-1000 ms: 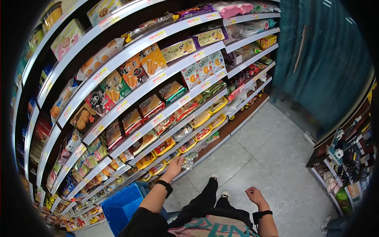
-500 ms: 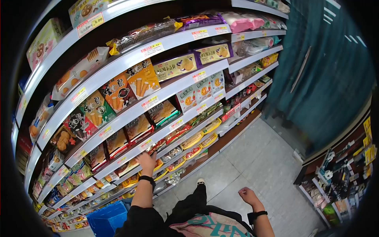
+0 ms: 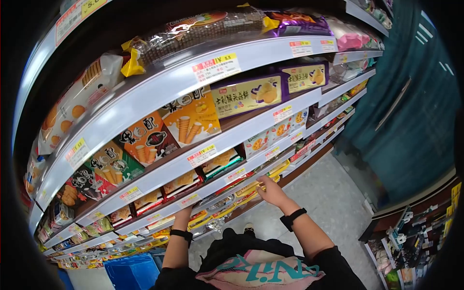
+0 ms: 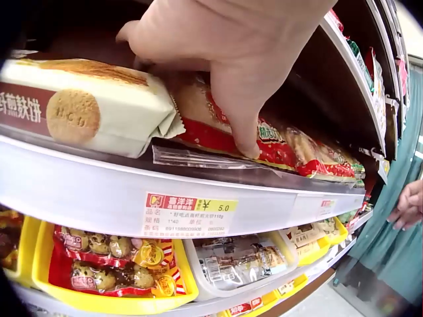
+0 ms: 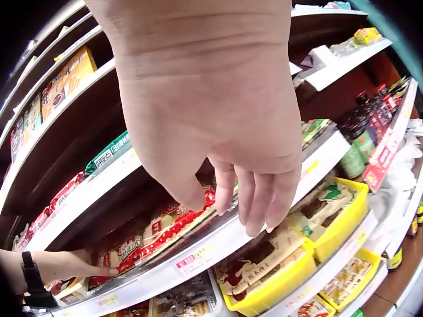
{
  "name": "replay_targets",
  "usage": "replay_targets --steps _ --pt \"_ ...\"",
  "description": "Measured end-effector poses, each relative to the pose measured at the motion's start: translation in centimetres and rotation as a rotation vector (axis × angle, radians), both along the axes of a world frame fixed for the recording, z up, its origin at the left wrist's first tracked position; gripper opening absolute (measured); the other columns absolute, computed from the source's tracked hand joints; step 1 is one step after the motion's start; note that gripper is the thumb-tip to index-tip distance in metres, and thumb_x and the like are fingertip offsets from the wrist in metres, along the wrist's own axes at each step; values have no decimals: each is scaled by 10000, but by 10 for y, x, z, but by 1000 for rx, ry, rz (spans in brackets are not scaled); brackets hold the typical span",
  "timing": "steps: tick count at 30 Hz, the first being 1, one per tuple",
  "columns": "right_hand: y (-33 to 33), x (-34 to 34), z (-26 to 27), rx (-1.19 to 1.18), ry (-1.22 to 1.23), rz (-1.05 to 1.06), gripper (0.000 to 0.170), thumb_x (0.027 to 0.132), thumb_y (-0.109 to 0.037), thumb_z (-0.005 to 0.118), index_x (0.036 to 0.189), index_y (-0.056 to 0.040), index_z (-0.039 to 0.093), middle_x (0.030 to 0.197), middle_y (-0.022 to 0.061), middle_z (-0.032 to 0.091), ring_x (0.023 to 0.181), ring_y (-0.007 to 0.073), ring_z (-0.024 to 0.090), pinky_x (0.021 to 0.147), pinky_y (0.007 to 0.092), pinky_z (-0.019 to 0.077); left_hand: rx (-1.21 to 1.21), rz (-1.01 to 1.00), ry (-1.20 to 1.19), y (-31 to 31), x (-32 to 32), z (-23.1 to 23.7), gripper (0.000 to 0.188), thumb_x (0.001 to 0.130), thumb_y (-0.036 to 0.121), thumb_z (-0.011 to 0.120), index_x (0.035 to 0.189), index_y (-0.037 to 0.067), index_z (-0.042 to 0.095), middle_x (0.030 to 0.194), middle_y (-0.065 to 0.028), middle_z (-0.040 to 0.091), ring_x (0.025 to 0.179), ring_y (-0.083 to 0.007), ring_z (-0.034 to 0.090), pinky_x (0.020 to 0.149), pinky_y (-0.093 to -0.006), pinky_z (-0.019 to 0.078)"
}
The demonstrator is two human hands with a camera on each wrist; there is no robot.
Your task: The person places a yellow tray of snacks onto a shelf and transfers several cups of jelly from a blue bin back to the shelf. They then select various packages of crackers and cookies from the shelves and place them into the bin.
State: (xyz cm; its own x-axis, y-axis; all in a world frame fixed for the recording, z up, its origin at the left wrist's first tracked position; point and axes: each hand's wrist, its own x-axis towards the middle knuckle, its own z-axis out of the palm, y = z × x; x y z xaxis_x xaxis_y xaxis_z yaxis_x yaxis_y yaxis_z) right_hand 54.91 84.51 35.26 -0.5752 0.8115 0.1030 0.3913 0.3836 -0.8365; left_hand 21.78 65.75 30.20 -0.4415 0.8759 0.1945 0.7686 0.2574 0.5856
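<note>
My left hand [image 4: 231, 46] reaches into a shelf, its thumb pressed on the front of a red snack packet [image 4: 198, 125] and its other fingers over and behind it, partly hidden. A white biscuit pack [image 4: 86, 105] with a round biscuit printed on it lies beside that hand. My right hand [image 5: 211, 132] hangs with loosely bent fingers in front of the same shelf's edge, above yellow trays [image 5: 264, 290], holding nothing. More red packets [image 5: 158, 231] lie in a row between the two hands, low in the head view.
Shelves of boxed and bagged snacks rise above the hands, with a price-tagged shelf edge [image 3: 203, 72] close to the head. A blue bin [image 3: 130, 273] stands at lower left. To the right are grey floor [image 3: 319, 188], a teal curtain [image 3: 401, 125] and another goods rack [image 3: 411, 237].
The head view has come closer to the shelves. My left hand has gone from low by the trays up into the shelf. My right hand has risen from beside my body to the shelf front.
</note>
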Motion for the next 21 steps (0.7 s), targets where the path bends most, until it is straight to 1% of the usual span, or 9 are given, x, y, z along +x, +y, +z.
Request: replay_targets --steps 4,6,7,8,10,11,14,19,21 --pt "17 -36 10 121 -41 -37 422 788 -123 656 1146 28 492 1055 238 563 1019 391 540 893 435 447 25 33 9 16 -8 -4 463 850 370 640 1186 57 585 1186 -180 589 1122 -355 530 952 -414 418" --pt "22 -47 7 371 -62 -146 450 762 -128 679 1143 35 504 1022 233 553 1003 412 518 901 450 434 40 49 -8 -12 -9 -25 452 853 364 636 1181 57 588 1180 -179 592 1116 -355 533 949 -414 420" --pt "27 -50 3 391 -97 -130 488 749 -185 711 1165 1 535 1068 248 559 1062 418 506 932 451 426 45 58 -23 -17 -10 -29 447 854 361 634 1178 57 589 1177 -179 593 1113 -355 535 947 -414 421" --pt "29 -50 -2 392 -114 -122 488 749 -185 711 1165 1 535 1068 248 559 1062 418 506 932 451 426 48 69 -38 -14 -16 -34 442 856 358 632 1176 56 591 1174 -179 595 1111 -354 536 946 -414 422" --pt "32 -54 2 310 -235 -64 397 735 -203 719 1067 -19 602 1076 216 576 1018 422 515 862 474 452 47 93 -63 -7 -21 -37 431 859 352 628 1171 56 594 1168 -178 598 1105 -354 539 943 -414 423" --pt "33 -55 3 315 -232 -72 365 727 -225 725 1039 -61 632 1091 199 588 1019 419 520 845 481 461 44 104 -72 -16 -18 -40 426 861 350 626 1168 56 595 1165 -178 599 1103 -354 541 941 -414 424" --pt "39 -59 -2 361 -261 -86 349 723 -221 725 1037 -92 642 1079 197 591 1018 409 526 844 478 464 38 138 -80 -9 -22 -33 411 865 341 620 1160 56 599 1156 -177 603 1095 -353 546 936 -413 427" --pt "54 -64 -19 341 -245 -76 291 729 -137 695 1005 -71 631 1037 197 603 987 406 546 835 468 457 56 168 -44 -2 -31 -21 385 873 326 610 1147 55 607 1142 -175 611 1081 -352 553 929 -413 432" --pt "59 -66 -32 412 -150 -93 272 738 -77 660 1006 -46 626 1027 202 604 994 408 545 856 458 451 69 175 -24 10 -32 -12 375 877 320 606 1142 55 610 1136 -174 614 1076 -351 557 925 -413 434"
